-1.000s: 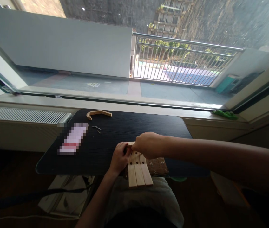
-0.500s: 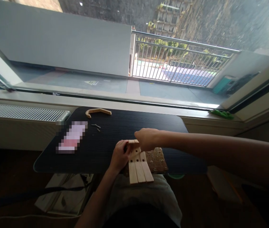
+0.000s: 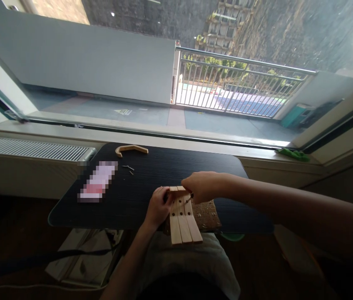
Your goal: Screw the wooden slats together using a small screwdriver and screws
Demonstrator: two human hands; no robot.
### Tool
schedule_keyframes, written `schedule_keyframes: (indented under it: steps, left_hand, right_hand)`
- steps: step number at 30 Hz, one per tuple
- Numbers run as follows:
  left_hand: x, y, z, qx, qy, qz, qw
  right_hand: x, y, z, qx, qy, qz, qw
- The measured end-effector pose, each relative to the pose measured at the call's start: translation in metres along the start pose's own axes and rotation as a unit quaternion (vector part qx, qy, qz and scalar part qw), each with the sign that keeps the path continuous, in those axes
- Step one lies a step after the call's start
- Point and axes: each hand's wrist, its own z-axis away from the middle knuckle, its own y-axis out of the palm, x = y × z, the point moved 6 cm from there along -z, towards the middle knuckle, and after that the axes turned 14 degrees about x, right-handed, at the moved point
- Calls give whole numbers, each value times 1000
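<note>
My left hand (image 3: 157, 208) is closed around the left side of a pale wooden piece (image 3: 183, 228), made of three slats side by side with dark round holes in rows. It lies at the table's near edge, its near end jutting toward my lap. Above its right slat, my right hand (image 3: 206, 187) is curled into a fist around a thin dark tool (image 3: 190, 198), whose tip points down at a hole. Most of that tool is hidden in the fist, so its kind is unclear. Under the wooden piece lies a brown, bumpy mat (image 3: 207, 216).
On the dark table (image 3: 151, 171) are a curved wooden hook-shaped piece (image 3: 132, 147), several small metal screws or pins (image 3: 128, 167) and a blurred pink-and-white item (image 3: 98, 183). A radiator (image 3: 36, 149) stands to the left. A green cloth (image 3: 293, 154) rests on the sill.
My right hand has shifted slightly right and tilted, so the thin tool's tip now shows over the right slat. My left hand keeps its grip. The whole view has shifted a little.
</note>
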Motion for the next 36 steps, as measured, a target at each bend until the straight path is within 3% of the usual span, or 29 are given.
schedule_keyframes:
  steps: [6,14,25,36]
  left_hand:
    - [-2,-1,0,-2,-2,1,1000]
    - [-4,-1,0,-4,-4,-1,1000]
    - [0,0,2,8,-18,5,1000]
    - [-1,0,2,9,-17,3,1000]
  right_hand:
    - [-11,0,12,-90,-47,9,995]
    - [-31,0,23,-161,-75,-26,984]
    - [-34,16,14,-165,-134,-64,975]
    - [-22,16,22,-164,-100,-34,981]
